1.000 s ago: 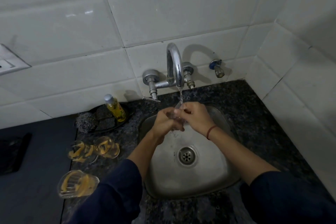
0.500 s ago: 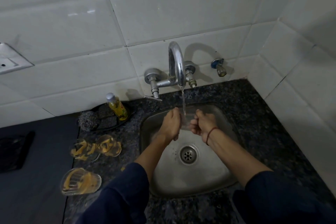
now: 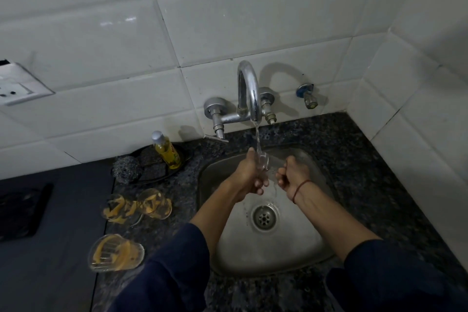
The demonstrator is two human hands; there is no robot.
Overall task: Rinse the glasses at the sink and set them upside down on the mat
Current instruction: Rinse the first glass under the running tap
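My left hand [image 3: 247, 175] grips a small clear glass [image 3: 263, 163] under the water running from the chrome tap [image 3: 249, 91], over the steel sink [image 3: 268, 248]. My right hand [image 3: 291, 176] hovers just right of the glass with its fingers curled and nothing in it. On the counter to the left lie three clear glasses with yellow patterns: two side by side [image 3: 119, 209] [image 3: 154, 202] and one nearer me [image 3: 115, 252]. The dark mat [image 3: 63, 223] lies left of them.
A yellow soap bottle [image 3: 167, 151] and a steel scrubber [image 3: 126, 168] sit at the back left of the sink. A second small tap [image 3: 309, 97] sticks out of the tiled wall. A black object [image 3: 22, 213] lies on the mat's far left. The tiled corner wall closes in on the right.
Both hands held the glass together under the tap; my right hand has come off it and moved right, while my left hand keeps the glass in the stream.
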